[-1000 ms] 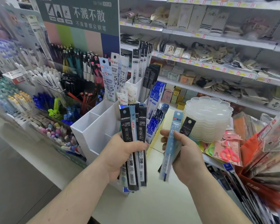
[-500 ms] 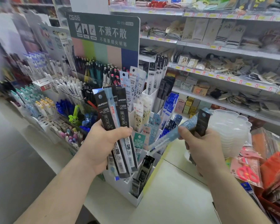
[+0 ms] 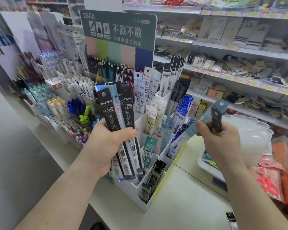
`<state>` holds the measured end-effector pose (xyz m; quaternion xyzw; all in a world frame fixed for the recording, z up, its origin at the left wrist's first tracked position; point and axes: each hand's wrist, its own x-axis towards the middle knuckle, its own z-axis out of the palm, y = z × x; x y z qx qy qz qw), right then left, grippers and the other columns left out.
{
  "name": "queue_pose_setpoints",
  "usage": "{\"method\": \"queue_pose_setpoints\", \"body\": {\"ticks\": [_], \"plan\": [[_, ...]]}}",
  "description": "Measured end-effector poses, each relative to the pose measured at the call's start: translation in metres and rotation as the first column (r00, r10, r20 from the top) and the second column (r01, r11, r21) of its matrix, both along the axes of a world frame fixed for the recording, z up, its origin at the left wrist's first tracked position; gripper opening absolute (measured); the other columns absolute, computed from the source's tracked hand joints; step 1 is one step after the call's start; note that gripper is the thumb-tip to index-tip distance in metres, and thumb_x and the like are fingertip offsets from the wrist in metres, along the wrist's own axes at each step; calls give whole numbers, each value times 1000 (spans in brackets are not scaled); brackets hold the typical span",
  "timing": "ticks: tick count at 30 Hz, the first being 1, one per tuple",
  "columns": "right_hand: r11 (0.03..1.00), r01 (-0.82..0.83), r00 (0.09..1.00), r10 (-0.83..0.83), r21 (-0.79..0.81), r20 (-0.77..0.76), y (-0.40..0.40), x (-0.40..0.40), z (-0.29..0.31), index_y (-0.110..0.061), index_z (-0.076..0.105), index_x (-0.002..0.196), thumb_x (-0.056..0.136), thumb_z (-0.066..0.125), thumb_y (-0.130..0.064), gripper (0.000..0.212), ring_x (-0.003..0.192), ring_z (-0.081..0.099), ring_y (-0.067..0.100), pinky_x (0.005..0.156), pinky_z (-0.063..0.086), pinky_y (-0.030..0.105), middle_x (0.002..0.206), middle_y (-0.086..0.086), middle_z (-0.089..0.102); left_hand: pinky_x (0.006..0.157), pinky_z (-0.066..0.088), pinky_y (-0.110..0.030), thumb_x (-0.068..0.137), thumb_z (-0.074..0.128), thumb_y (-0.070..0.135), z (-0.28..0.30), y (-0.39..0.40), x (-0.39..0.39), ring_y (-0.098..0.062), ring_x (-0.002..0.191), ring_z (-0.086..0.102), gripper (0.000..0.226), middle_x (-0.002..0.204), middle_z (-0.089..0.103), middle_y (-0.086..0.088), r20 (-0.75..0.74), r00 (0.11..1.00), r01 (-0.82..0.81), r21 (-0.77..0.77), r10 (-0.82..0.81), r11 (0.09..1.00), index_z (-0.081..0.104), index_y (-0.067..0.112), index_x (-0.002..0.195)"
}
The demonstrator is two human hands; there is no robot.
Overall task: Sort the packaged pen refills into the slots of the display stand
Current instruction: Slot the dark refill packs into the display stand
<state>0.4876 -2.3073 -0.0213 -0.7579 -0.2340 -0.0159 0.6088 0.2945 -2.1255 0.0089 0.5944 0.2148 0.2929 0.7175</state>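
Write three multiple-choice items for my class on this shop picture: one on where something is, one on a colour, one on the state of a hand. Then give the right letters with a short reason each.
1. Where is the white display stand?
A. On the counter, below and between the two hands
B. On the top wall shelf
C. On the floor

2. What colour is the slanted refill pack in the right hand?
A. Red
B. Light blue
C. Yellow

3. What is the left hand doing?
A. Lying flat on the counter
B. Pointing at the green sign
C. Gripping a bundle of refill packs

Answers:
1 A: the stand sits on the pale counter, its slots already holding packs.
2 B: the pack is pale blue, held beside a dark pack.
3 C: the fingers and thumb curl round mostly black packs, held upright.
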Motion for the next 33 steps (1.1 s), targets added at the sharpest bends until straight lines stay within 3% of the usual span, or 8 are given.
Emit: {"method": "queue_pose_setpoints", "body": {"ticks": [3, 7, 16, 19, 25, 29, 31, 33], "plan": [[999, -42, 999, 43, 30, -11, 11, -3, -9, -10, 67, 69, 88, 75, -20, 23, 61, 48, 15, 58, 38, 29, 72, 23, 64, 51, 57, -31, 75, 76, -5, -1, -3, 4, -20, 64, 73, 20, 72, 73, -4, -14, 1000, 5, -9, -5, 1000, 69, 9, 86], [990, -138, 990, 138, 9, 10, 28, -7, -26, -20, 61, 59, 88, 75, -20, 32, 50, 36, 4, 48, 31, 18, 49, -12, 46, 53, 57, -31, 65, 78, 3, -1, -7, 9, -21, 67, 73, 29, 74, 73, -5, -25, 999, 32, -14, -32, 999, 67, 5, 92], [999, -17, 991, 23, -45, 132, 51, 11, -48, -13, 59, 59, 89, 74, -20, 34, 49, 37, 3, 48, 29, 16, 49, -9, 44, 54, 57, -30, 62, 73, 9, -3, -9, 10, -19, 67, 73, 32, 75, 74, -4, -41, 997, 58, -12, -58, 998, 68, 6, 93], [980, -65, 990, 88, -188, 114, 60, 12, -61, -3, 67, 68, 87, 76, -26, 31, 55, 38, 12, 55, 34, 29, 57, 11, 54, 57, 58, -31, 62, 74, 11, -6, -9, 12, -19, 70, 73, 31, 77, 74, -3, -56, 996, 66, -6, -66, 998, 69, 9, 93], [762, -213, 969, 245, -611, -32, 68, 7, -77, -14, 74, 80, 85, 75, -35, 22, 69, 62, 19, 66, 53, 34, 71, -1, 69, 73, 62, -52, 62, 74, 11, -11, -17, 19, -33, 84, 73, 29, 89, 75, -13, -98, 990, 100, -6, -100, 995, 72, 15, 91], [959, -193, 932, 114, -207, -343, 49, 12, -64, -9, 63, 76, 87, 69, -49, 42, 46, 46, 10, 48, 39, 25, 60, 1, 59, 73, 62, -50, 63, 74, 12, -12, -16, 21, -33, 85, 74, 33, 91, 75, -13, -98, 989, 110, -12, -110, 994, 71, 14, 96], [981, -161, 733, 193, 110, -652, 39, 14, -51, -12, 59, 83, 94, 56, -45, 35, 42, 42, 13, 41, 31, 21, 59, 3, 59, 66, 62, -43, 62, 73, 12, -14, -18, 25, -28, 81, 74, 35, 87, 76, -9, -103, 988, 114, -14, -115, 993, 70, 12, 98], [952, -122, 561, 299, 280, -772, 33, 14, -39, -14, 53, 83, 93, 47, -36, 25, 43, 43, 17, 43, 29, 19, 61, 7, 60, 61, 60, -35, 61, 73, 13, -15, -20, 29, -23, 77, 74, 38, 84, 76, -6, -108, 986, 127, -18, -128, 992, 70, 11, 100]]}}
